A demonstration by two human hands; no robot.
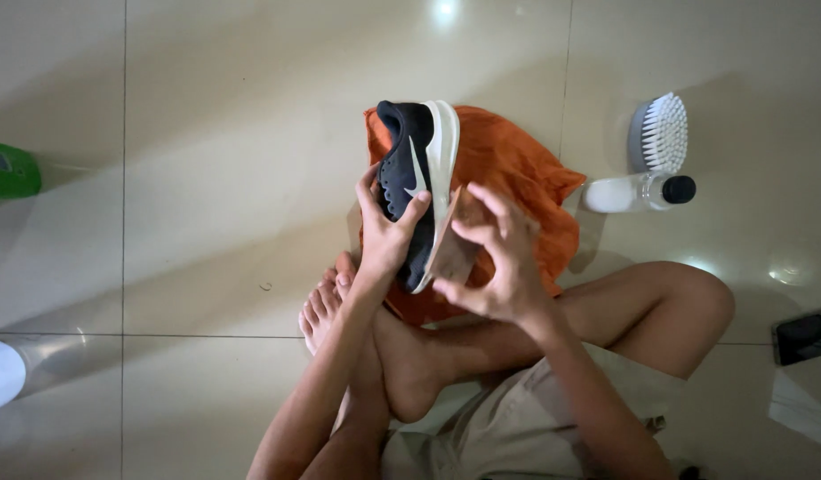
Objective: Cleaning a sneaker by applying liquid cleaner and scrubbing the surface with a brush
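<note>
I sit cross-legged on a tiled floor. My left hand grips a dark navy sneaker with a white sole, held on its side above an orange cloth. My right hand presses against the sole side of the sneaker, fingers spread, with a small brownish piece under the fingers; what that piece is I cannot tell. My bare feet lie just below the shoe.
A white-bristled scrub brush and a clear bottle with a black cap lie at the right. A green container sits at the left edge, a white object at lower left, a dark device at the right edge.
</note>
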